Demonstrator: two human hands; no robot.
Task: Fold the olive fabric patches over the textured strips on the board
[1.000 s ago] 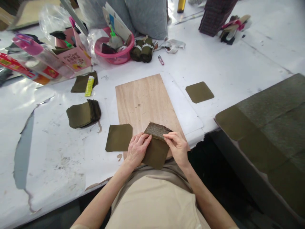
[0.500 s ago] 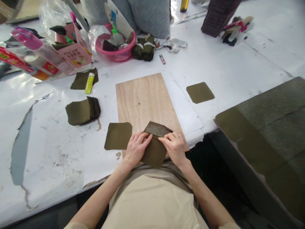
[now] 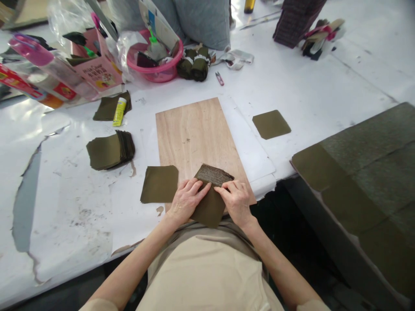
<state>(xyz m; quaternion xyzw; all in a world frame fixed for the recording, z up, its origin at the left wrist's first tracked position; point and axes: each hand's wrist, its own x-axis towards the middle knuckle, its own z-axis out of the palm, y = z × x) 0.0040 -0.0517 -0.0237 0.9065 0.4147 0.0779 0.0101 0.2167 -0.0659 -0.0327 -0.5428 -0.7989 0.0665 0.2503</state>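
Observation:
An olive-green fabric square (image 3: 209, 206) lies on the near end of a wooden board (image 3: 197, 134), its far edge folded back to show a grey textured underside (image 3: 214, 174). My left hand (image 3: 186, 199) rests on its left side, fingers pressed together along the fold. My right hand (image 3: 236, 201) pinches the folded edge from the right. Just left of my left hand, a single olive square (image 3: 160, 184) lies flat, partly on the board.
A stack of olive squares (image 3: 110, 150) lies at the left, a yellow glue tube (image 3: 119, 111) behind it. One loose square (image 3: 271, 124) sits right of the board. A pink bowl (image 3: 154, 69), boxes and clutter line the back. A dark olive panel (image 3: 363, 172) juts out at right.
My right fingers have slid left along the folded edge toward my left hand. The fabric stays in place; the view has shifted slightly.

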